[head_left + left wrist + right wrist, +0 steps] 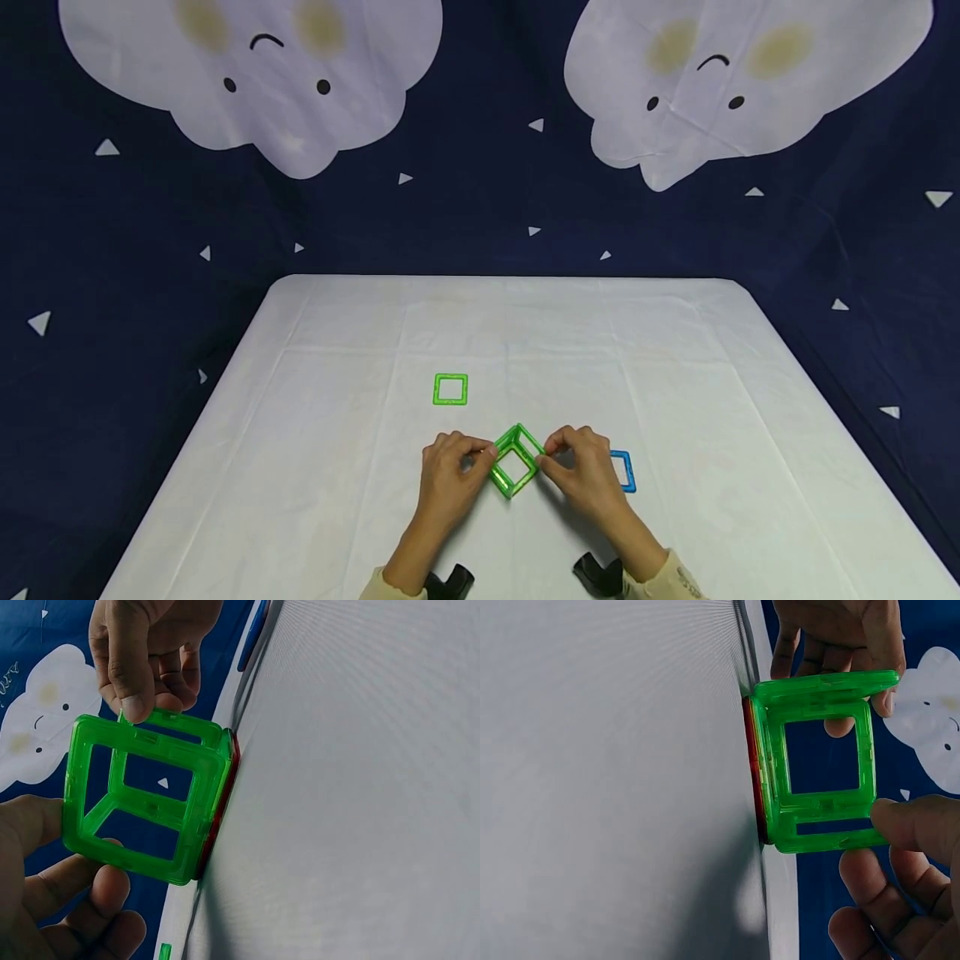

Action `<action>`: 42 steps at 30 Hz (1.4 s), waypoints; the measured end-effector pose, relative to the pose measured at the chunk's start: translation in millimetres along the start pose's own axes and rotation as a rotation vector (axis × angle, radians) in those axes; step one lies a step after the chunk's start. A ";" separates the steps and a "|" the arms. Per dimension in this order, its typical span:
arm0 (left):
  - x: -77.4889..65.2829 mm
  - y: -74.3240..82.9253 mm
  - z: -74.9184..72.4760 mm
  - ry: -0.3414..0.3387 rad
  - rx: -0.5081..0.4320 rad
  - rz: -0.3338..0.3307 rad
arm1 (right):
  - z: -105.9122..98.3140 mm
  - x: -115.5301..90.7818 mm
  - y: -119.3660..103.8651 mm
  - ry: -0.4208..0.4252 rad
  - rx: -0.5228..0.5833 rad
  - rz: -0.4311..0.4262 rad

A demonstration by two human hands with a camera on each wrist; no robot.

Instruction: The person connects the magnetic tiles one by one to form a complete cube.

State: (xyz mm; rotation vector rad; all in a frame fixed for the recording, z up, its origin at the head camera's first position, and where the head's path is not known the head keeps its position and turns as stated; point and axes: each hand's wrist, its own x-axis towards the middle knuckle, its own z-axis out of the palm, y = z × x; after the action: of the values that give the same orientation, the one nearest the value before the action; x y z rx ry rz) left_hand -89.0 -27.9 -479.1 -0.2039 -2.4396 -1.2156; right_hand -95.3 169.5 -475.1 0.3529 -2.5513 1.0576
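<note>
A small box of green square magnetic tiles (501,482) stands on the white table between both hands. Its sides are see-through frames joined at the edges. Along its base, against the table, runs a red tile (217,817). My left hand (453,469) pinches the box's left side with thumb and fingers. On the opposite side, my right hand (587,472) pinches the edge of another green tile between thumb and index finger. In the right wrist view the green frame (867,754) shows upright walls on several sides, with the right thumb (915,823) on its near corner.
A loose green square tile (437,390) lies flat farther back, left of the box. Partly behind the right hand is a blue square tile (628,472). Black wrist devices (452,583) sit near both sleeves. A dark blue cloth with clouds hangs behind the table (337,317).
</note>
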 end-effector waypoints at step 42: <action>13.6 -6.8 -20.1 -0.350 -0.080 0.056 | -1.5 21.2 11.4 -0.106 0.056 -0.027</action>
State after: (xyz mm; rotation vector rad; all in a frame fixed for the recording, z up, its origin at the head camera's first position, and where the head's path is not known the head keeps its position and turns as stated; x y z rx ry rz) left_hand -97.6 -48.7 -467.6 -0.5462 -2.6557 -1.3483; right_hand -118.2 176.4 -472.4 0.4688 -2.6053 1.1304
